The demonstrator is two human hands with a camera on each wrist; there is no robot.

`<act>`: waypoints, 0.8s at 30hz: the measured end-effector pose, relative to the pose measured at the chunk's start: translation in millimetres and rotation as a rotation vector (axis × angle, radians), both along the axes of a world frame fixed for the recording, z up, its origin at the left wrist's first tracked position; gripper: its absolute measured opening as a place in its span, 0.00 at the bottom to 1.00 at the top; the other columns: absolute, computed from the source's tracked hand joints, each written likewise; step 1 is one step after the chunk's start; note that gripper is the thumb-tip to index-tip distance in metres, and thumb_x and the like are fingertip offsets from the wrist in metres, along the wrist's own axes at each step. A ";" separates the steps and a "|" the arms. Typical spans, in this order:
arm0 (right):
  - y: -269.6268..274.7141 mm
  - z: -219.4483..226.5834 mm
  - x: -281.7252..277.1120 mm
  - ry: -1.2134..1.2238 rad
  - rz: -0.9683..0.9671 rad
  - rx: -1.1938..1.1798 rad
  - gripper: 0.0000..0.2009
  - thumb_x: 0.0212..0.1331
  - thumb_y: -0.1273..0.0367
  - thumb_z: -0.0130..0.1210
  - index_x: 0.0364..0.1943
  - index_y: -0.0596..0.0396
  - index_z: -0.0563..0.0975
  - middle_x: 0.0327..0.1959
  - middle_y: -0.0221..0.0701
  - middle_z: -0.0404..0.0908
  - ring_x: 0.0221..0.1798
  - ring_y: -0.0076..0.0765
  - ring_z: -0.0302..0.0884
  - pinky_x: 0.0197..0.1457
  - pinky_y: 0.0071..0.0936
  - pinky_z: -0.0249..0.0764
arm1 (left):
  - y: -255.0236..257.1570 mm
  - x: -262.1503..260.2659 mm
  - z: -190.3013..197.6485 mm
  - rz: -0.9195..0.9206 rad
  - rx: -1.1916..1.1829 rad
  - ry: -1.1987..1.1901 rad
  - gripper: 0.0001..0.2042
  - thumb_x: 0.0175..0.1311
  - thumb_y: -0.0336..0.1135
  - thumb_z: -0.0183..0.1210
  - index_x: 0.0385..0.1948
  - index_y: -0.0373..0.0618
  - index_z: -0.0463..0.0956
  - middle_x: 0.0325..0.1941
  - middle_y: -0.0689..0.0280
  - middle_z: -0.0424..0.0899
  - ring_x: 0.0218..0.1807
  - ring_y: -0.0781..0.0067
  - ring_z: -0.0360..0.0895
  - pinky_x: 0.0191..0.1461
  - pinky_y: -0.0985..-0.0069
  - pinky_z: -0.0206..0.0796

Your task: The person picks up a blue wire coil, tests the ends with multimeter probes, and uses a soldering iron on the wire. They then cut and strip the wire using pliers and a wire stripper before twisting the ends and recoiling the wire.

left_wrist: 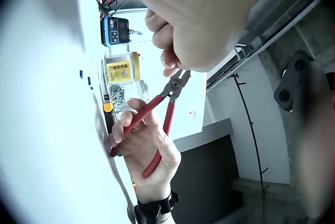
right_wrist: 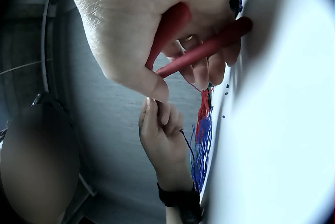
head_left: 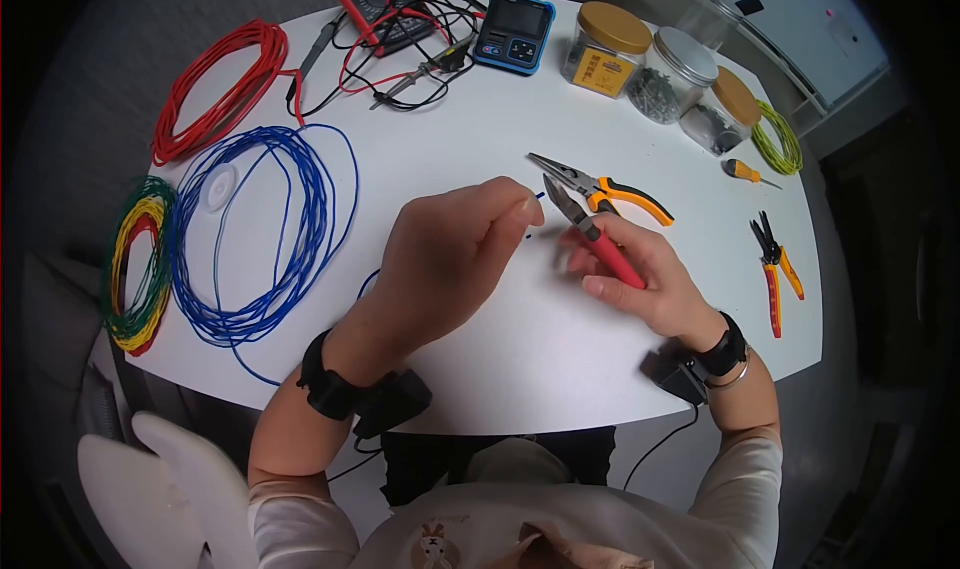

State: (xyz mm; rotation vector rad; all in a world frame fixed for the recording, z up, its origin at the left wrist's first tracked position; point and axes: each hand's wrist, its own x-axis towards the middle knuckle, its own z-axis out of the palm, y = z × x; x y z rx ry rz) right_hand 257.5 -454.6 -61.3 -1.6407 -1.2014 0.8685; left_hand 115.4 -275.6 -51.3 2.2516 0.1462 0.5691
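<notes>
My left hand [head_left: 445, 254] is raised over the table with its fingers curled, thumb against the index finger. It pinches a blue wire [right_wrist: 186, 139], which trails from the hand toward the large blue coil [head_left: 325, 219]; the wire's tip is hidden by the fingers. In my right hand [head_left: 645, 274] are diagonal cutters [left_wrist: 171, 90] with red handles, gripped between thumb and fingers. Their handles are spread, and the jaws point up close to the left fingertips. Small blue wire offcuts [left_wrist: 81, 74] lie on the white table beneath.
Long-nose pliers [head_left: 605, 187] lie just beyond the cutters. Wire strippers [head_left: 775, 269] and a screwdriver [head_left: 742, 171] are at the right. Jars [head_left: 672, 74], a blue-edged tester [head_left: 515, 34] and a multimeter [head_left: 375, 4] with tangled leads stand behind. Red [head_left: 190, 94] and multicoloured coils [head_left: 125, 314] lie left.
</notes>
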 end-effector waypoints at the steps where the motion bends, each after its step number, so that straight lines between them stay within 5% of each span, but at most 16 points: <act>1: -0.1 -0.3 0.2 -0.004 0.008 0.003 0.18 0.52 0.67 0.58 0.48 0.56 0.72 0.33 0.27 0.76 0.35 0.23 0.70 0.43 0.20 0.66 | 0.2 1.6 -1.8 -0.012 -0.041 -0.015 0.10 0.65 0.30 0.46 0.31 0.38 0.76 0.21 0.65 0.74 0.20 0.80 0.65 0.25 0.82 0.57; 5: 0.4 -0.4 0.1 0.007 0.006 0.012 0.18 0.52 0.67 0.58 0.48 0.56 0.72 0.34 0.27 0.76 0.36 0.23 0.70 0.44 0.20 0.66 | -0.9 -0.2 9.6 -0.019 -0.120 0.038 0.08 0.64 0.30 0.47 0.29 0.38 0.74 0.25 0.59 0.74 0.25 0.66 0.73 0.32 0.74 0.64; 8: -0.2 -1.3 0.4 0.025 -0.006 0.005 0.19 0.52 0.66 0.59 0.48 0.55 0.72 0.34 0.27 0.76 0.36 0.23 0.70 0.44 0.20 0.66 | 0.7 -0.4 6.6 -0.056 -0.133 0.005 0.09 0.64 0.30 0.46 0.29 0.37 0.74 0.27 0.60 0.74 0.25 0.67 0.72 0.32 0.74 0.64; 11: 0.2 0.5 -0.5 0.011 -0.007 -0.009 0.18 0.52 0.66 0.59 0.48 0.55 0.72 0.34 0.26 0.76 0.36 0.23 0.70 0.43 0.20 0.66 | 0.3 0.0 3.2 -0.066 -0.136 -0.018 0.11 0.65 0.31 0.44 0.30 0.37 0.75 0.25 0.65 0.71 0.25 0.78 0.65 0.30 0.80 0.57; 24: 1.3 4.6 -2.7 -0.065 0.001 -0.072 0.12 0.53 0.64 0.58 0.39 0.54 0.74 0.25 0.28 0.71 0.28 0.25 0.64 0.34 0.21 0.62 | 0.7 1.9 0.9 -0.070 -0.186 0.022 0.10 0.64 0.30 0.45 0.30 0.36 0.76 0.22 0.65 0.73 0.24 0.79 0.66 0.29 0.81 0.58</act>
